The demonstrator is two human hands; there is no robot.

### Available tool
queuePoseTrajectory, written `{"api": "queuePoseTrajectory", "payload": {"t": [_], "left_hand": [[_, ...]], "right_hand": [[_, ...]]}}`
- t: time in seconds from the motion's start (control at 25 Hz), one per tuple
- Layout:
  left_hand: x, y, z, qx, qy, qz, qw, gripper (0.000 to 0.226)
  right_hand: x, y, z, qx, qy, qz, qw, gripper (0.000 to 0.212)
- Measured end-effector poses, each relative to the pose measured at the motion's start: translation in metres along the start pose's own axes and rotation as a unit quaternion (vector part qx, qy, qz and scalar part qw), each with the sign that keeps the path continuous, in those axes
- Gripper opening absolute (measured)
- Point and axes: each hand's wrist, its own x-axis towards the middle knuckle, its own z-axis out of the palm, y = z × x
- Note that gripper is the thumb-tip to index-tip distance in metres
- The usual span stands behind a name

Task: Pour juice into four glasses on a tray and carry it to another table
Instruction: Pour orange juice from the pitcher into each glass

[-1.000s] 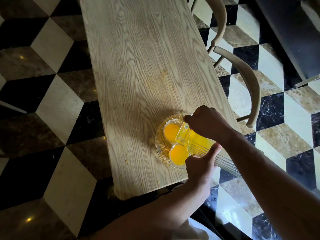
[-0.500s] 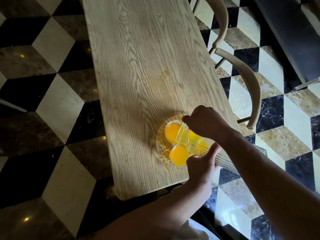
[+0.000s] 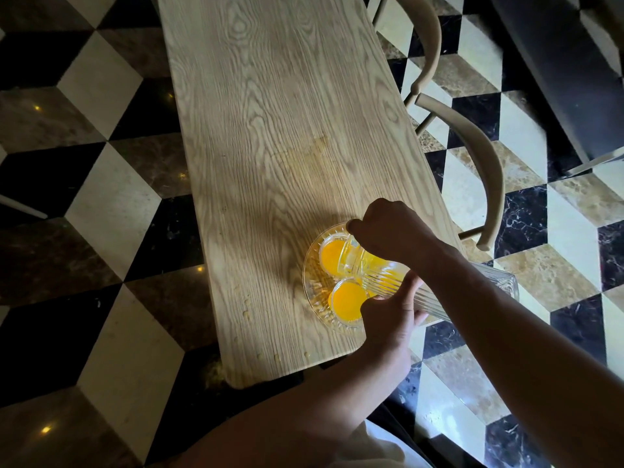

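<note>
Chequered marble floor (image 3: 111, 211) in black, cream and brown surrounds a long pale wooden bench (image 3: 270, 130). Near the bench's close end, toward its right edge, sits a round clear glass tray (image 3: 312, 292) carrying glasses. Two of them show plainly, both filled with orange juice: the far glass (image 3: 329, 256) and the near glass (image 3: 346, 300). The others are hidden behind the hands and pitcher. A ribbed clear pitcher (image 3: 435, 298) lies tilted steeply over the tray, its spout end low above the glasses and its base sticking out past the bench edge to the right, with a little juice pooled at the spout end. The right hand (image 3: 391, 231) is clenched around the pitcher's top near the spout. The left hand (image 3: 388, 319) cups the ribbed body from below, thumb up against the glass. Two curved wooden chair backs (image 3: 486, 170) stand just beside the bench's right edge.
</note>
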Motion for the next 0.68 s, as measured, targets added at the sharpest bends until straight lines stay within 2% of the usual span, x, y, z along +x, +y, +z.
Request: {"api": "queuePoseTrajectory", "payload": {"t": [0.4, 0.56, 0.68], "left_hand": [[0.0, 0.003, 0.0, -0.007, -0.008, 0.001, 1.0, 0.063], [0.003, 0.004, -0.002, -0.002, -0.002, -0.022, 1.0, 0.037], [0.001, 0.011, -0.006, 0.007, -0.007, -0.008, 1.0, 0.038]], "right_hand": [[0.002, -0.004, -0.003, 0.011, -0.004, 0.008, 1.0, 0.03], [0.005, -0.009, -0.004, 0.007, 0.001, 0.022, 1.0, 0.028], [0.003, -0.013, -0.002, 0.01, 0.006, 0.021, 1.0, 0.03]]}}
